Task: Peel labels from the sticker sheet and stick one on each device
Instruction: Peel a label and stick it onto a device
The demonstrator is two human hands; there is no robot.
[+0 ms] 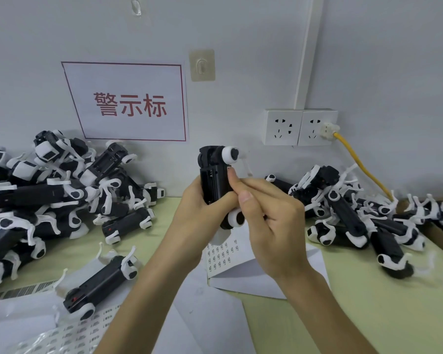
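My left hand (pixel 197 215) holds a black-and-white device (pixel 215 180) upright above the table's middle. My right hand (pixel 269 221) is beside it, with the index fingertip pressed on the device's upper right edge; a tiny dark label sits at that fingertip. A white sticker sheet (pixel 221 256) with rows of small labels lies on the table below the hands. Another label sheet (pixel 74 333) lies at the lower left.
A big pile of the same devices (pixel 49 190) fills the left side, and another pile (pixel 356 210) sits on the right. A single device (pixel 97 284) lies at the front left. Wall sockets (pixel 299 127) with a yellow cable (pixel 361 167) are behind.
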